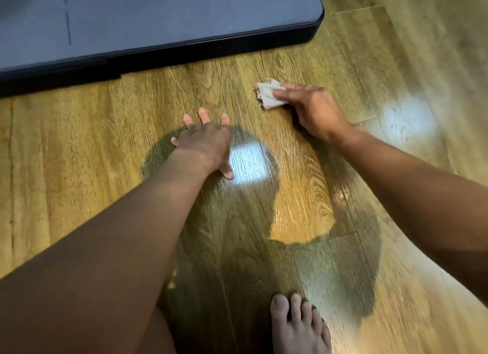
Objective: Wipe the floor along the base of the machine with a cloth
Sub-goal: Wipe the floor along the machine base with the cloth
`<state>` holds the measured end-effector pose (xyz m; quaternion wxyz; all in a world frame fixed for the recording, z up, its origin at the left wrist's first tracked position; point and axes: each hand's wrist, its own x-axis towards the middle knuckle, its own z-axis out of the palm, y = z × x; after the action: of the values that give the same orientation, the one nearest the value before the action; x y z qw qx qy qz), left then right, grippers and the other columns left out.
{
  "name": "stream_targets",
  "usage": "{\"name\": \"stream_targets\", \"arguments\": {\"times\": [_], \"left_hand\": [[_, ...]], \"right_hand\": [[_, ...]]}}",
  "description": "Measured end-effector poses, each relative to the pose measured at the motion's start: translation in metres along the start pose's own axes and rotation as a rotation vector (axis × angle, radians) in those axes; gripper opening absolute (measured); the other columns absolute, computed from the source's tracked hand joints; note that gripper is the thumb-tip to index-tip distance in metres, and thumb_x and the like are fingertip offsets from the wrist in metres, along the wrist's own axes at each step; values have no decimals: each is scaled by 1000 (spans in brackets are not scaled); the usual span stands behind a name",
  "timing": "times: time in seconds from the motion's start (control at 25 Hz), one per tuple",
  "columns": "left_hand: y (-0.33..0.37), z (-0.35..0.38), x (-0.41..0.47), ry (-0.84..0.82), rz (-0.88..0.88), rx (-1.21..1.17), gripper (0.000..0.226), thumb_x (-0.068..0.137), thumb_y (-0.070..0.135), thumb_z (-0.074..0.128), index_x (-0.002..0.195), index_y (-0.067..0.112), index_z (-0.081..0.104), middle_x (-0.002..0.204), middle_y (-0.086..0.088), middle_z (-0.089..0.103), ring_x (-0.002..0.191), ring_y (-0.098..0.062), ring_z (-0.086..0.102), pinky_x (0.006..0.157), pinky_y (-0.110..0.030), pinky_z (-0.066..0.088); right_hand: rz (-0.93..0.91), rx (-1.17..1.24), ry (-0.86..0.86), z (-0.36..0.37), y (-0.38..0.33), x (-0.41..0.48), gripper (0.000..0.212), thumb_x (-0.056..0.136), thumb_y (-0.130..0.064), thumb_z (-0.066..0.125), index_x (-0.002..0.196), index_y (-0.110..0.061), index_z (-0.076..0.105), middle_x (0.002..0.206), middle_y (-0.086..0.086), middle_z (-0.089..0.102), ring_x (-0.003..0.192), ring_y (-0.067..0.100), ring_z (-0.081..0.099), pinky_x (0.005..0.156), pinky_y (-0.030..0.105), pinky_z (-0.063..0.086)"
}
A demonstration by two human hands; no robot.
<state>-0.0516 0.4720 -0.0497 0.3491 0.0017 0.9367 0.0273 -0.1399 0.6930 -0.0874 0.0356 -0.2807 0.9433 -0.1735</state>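
The machine's dark blue-grey base (184, 18) with a black rim fills the upper left and lies on a wooden plank floor (79, 132). A small crumpled whitish cloth (268, 93) lies on the floor a little in front of the rim, near its right corner. My right hand (314, 110) presses on the cloth, with its fingers over the cloth's right part. My left hand (204, 142) rests flat on the floor with spread fingers, to the left of the cloth and apart from it.
My bare foot (298, 324) stands on the floor at the bottom centre. Bright reflections of light lie on the planks by my left hand (247, 163) and at the right (404, 118). My own shadow darkens the middle of the floor.
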Motion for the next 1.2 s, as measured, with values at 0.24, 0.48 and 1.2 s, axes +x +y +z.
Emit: {"name": "stream_targets", "arguments": {"times": [0.24,0.48,1.2], "left_hand": [[-3,3,1,22,-14,-4,129,61,47,80,150,23,-11,155,-20,-12,139,-49,-1,109,-63,20],[-2,1,3,16,-43,-44,134,56,47,83,150,26,-10,155,-16,-16,139,-48,-6,108,-65,18],[24,-34,10,25,43,230,122,65,55,75,152,11,2,154,-23,15,141,-41,15,112,-49,19]], "right_hand": [[-366,126,-174,25,-67,-166,58,78,11,60,128,-18,59,137,3,54,130,23,47,105,41,40],[-137,68,-93,5,-39,-104,50,88,3,59,130,-23,56,138,5,51,128,24,48,105,46,42],[-65,140,28,17,-60,-189,37,84,1,58,117,-12,66,126,7,61,120,26,56,98,44,48]]}}
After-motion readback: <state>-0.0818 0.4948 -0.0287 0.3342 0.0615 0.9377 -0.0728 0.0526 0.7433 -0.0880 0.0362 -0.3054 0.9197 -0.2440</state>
